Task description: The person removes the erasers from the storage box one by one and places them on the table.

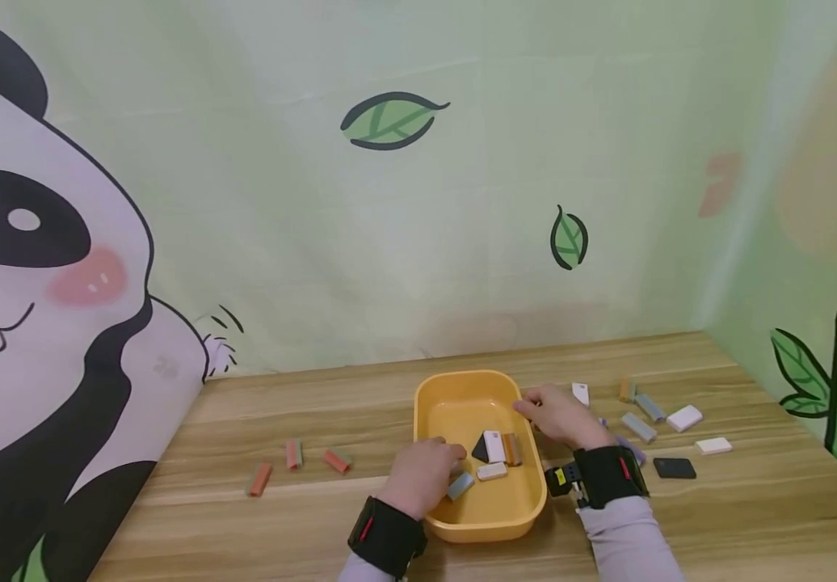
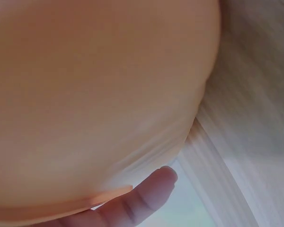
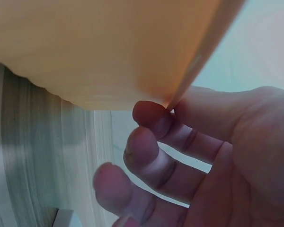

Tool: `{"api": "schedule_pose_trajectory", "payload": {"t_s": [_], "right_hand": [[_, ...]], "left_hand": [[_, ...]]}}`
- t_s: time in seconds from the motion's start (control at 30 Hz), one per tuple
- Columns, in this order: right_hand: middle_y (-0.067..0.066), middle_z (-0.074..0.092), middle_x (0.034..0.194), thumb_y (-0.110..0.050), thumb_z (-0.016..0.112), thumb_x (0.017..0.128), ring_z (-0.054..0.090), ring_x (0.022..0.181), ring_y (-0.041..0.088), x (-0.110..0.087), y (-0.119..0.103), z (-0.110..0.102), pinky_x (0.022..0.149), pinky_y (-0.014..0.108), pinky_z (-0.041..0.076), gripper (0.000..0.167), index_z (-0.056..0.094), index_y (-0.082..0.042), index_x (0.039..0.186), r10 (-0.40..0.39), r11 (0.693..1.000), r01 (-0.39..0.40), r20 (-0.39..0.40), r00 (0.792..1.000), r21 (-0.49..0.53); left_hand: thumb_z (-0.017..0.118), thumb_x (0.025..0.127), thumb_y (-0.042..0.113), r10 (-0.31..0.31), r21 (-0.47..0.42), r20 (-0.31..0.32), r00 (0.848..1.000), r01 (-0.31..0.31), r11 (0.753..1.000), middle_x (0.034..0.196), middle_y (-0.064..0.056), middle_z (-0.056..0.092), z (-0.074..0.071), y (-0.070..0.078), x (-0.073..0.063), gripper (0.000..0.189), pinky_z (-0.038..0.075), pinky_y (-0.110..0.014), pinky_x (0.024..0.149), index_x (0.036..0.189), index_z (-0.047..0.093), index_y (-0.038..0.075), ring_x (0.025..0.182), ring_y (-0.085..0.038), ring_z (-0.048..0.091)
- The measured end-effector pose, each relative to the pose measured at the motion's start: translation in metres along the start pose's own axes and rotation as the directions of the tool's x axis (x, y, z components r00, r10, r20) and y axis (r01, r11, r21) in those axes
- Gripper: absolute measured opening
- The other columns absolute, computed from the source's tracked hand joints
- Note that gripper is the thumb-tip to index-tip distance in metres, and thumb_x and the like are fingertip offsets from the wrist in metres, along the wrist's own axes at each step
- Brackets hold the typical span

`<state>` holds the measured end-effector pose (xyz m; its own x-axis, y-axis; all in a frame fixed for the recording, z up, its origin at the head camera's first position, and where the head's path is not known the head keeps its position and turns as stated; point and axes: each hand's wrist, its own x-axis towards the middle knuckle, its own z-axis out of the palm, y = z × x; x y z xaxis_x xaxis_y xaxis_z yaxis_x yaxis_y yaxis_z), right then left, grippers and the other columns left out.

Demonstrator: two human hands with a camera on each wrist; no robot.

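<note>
The yellow tray (image 1: pixel 484 532) sits on the surface (image 1: pixel 200 517), in the middle near the hands. The left hand (image 1: pixel 422 477) is at its near left side, with fingers reaching over the edge. I cannot tell if those fingers pinch the edge or touch something inside. The right hand (image 1: pixel 560 414) is at the right side, and its thumb and first finger pinch the tray's edge. Its other fingers are loosely bent.

Inside the tray, toward the near end, are a white block (image 1: pixel 494 446), an orange block (image 1: pixel 511 449), a black piece (image 1: pixel 480 447), a flat white block (image 1: pixel 492 470) and a grey block (image 1: pixel 460 486). Three orange and grey blocks (image 1: pixel 337 461) lie off to the left. More blocks (image 1: pixel 638 427) lie to the right, with a dark one (image 1: pixel 675 468) nearest.

It looks like the step now is holding the tray by both sides. Moving it would call for a good hold on the left too, and keeping it flat so the blocks don't slide.
</note>
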<state>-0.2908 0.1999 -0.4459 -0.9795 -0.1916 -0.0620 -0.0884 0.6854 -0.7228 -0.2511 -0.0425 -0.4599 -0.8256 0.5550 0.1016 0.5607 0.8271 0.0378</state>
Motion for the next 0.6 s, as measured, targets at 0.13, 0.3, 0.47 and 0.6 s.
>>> {"api": "schedule_pose_trajectory", "payload": {"t_s": [0.13, 0.3, 0.47, 0.6], "right_hand": [[-0.003, 0.04, 0.06, -0.021, 0.053, 0.108, 0.036, 0.05, 0.012, 0.0, 0.0, -0.001, 0.054, 0.027, 0.032, 0.028, 0.069, -0.001, 0.093, -0.002, 1.0, 0.002, 0.003, 1.0, 0.006], [-0.003, 0.038, 0.059, -0.021, 0.053, 0.108, 0.035, 0.049, 0.011, -0.001, 0.0, -0.001, 0.053, 0.026, 0.03, 0.028, 0.068, -0.001, 0.093, 0.005, 1.0, -0.006, 0.01, 1.0, 0.021], [-0.004, 0.038, 0.06, -0.021, 0.053, 0.108, 0.035, 0.049, 0.011, -0.001, -0.001, -0.002, 0.052, 0.026, 0.03, 0.029, 0.066, -0.001, 0.09, 0.0, 1.0, -0.001, 0.012, 1.0, 0.023], [-0.004, 0.04, 0.06, -0.022, 0.053, 0.108, 0.036, 0.049, 0.011, -0.001, 0.0, -0.001, 0.053, 0.026, 0.03, 0.029, 0.068, -0.001, 0.093, 0.006, 1.0, -0.006, 0.013, 1.0, 0.021]], "left_hand": [[0.071, 0.093, 0.007, -0.001, -0.011, -0.004, 1.0, 0.001, 1.0, 0.087, 0.0, 0.071, 0.001, -0.001, 0.001, 0.018, 0.047, -0.03, 0.06, 0.104, 0.077, 0.021, 0.074, -0.012, 0.061], [0.07, 0.095, 0.01, -0.026, -0.024, -0.007, 1.0, 0.026, 0.999, 0.093, 0.0, 0.073, 0.0, 0.0, 0.001, 0.021, 0.045, -0.038, 0.07, 0.11, 0.076, 0.022, 0.081, -0.015, 0.065], [0.064, 0.101, 0.022, -0.029, -0.037, -0.069, 0.997, 0.026, 0.999, 0.098, -0.001, 0.073, -0.007, -0.002, -0.001, 0.018, 0.042, -0.04, 0.074, 0.115, 0.075, 0.021, 0.085, -0.018, 0.067], [0.063, 0.101, 0.022, 0.004, -0.007, -0.176, 0.984, -0.005, 1.0, 0.099, -0.001, 0.074, -0.017, -0.006, -0.005, 0.02, 0.037, -0.035, 0.07, 0.116, 0.076, 0.022, 0.085, -0.02, 0.068]]}}
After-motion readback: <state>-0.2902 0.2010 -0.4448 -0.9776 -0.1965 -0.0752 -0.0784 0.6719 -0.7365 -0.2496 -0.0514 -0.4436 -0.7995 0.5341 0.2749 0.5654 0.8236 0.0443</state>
